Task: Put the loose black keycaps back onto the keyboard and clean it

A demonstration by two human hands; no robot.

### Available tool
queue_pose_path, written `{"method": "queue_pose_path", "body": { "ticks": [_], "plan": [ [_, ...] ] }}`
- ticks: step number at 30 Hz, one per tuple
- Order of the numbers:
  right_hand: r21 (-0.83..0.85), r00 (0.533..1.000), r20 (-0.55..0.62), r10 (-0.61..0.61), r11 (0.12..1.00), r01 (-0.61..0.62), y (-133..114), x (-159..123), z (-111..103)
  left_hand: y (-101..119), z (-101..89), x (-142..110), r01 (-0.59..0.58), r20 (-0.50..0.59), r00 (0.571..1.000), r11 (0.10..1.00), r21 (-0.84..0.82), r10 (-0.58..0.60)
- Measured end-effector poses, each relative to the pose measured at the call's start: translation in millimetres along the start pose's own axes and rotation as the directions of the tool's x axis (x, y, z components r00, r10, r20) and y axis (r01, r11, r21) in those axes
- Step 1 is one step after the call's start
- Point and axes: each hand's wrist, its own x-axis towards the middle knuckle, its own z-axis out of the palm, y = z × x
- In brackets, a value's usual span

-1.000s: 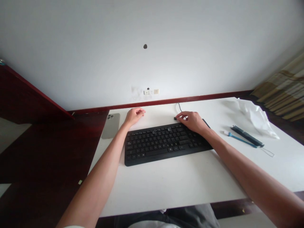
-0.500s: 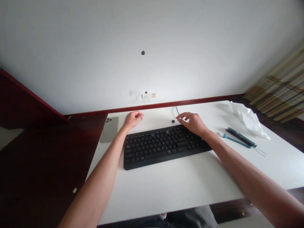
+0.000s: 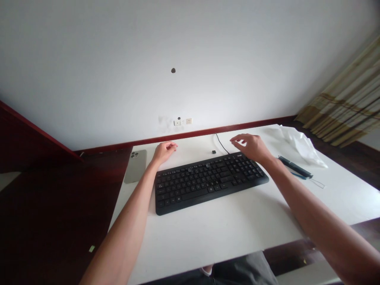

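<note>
Our left hand point(image 3: 164, 152) rests loosely curled on the white surface point(image 3: 208, 233), empty, with a smartphone point(image 3: 135, 166) just to its left. Our right hand point(image 3: 251, 147), fingers spread and holding nothing, sits over the right end of a black keyboard point(image 3: 208, 184). Between the hands lie a small black keycap point(image 3: 213, 152) and a thin black cable point(image 3: 222, 143).

A white desk point(image 3: 225, 233) holds a black keyboard point(image 3: 208, 182), smartphone point(image 3: 135, 166) and crumpled plastic point(image 3: 299, 144).
</note>
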Motion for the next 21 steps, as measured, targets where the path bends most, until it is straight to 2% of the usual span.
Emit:
{"method": "queue_pose_path", "body": {
  "ticks": [4, 7, 9, 12, 14, 16, 21],
  "plan": [
    [-0.137, 0.987, -0.128, 0.101, 0.983, -0.118, 22.8, -31.0, -39.2, 2.1, 0.4, -0.7, 0.004, -0.005, 1.000, 1.000, 0.001, -0.004],
    [-0.239, 0.970, -0.136, 0.200, 0.944, -0.228, 47.8, -70.1, -64.3, 5.4, 0.4, -1.8, 0.007, -0.004, 1.000, 1.000, 0.018, -0.007],
    [-0.278, 0.933, -0.153, 0.324, 0.892, -0.356, 70.1, -94.7, -78.6, 7.3, 0.4, -2.5, 0.012, -0.009, 1.000, 0.999, 0.035, -0.012],
    [-0.285, 0.850, -0.130, 0.510, 0.802, -0.524, 106.8, -119.2, -93.7, 9.7, 0.4, -3.6, 0.014, -0.014, 1.000, 0.999, 0.043, -0.013],
    [-0.229, 0.799, -0.098, 0.594, 0.768, -0.599, 126.7, -125.4, -97.6, 11.3, 0.2, -4.5, 0.012, -0.013, 1.000, 0.999, 0.039, -0.012],
    [-0.192, 0.768, -0.016, 0.640, 0.752, -0.630, 138.9, -124.2, -97.0, 13.0, -0.3, -5.5, 0.022, -0.013, 1.000, 0.999, 0.049, -0.021],
    [-0.282, 0.782, 0.125, 0.611, 0.777, -0.562, 139.3, -96.5, -93.9, 15.0, -0.4, -6.6, 0.026, -0.015, 1.000, 0.997, 0.074, -0.025]
  ]
}}
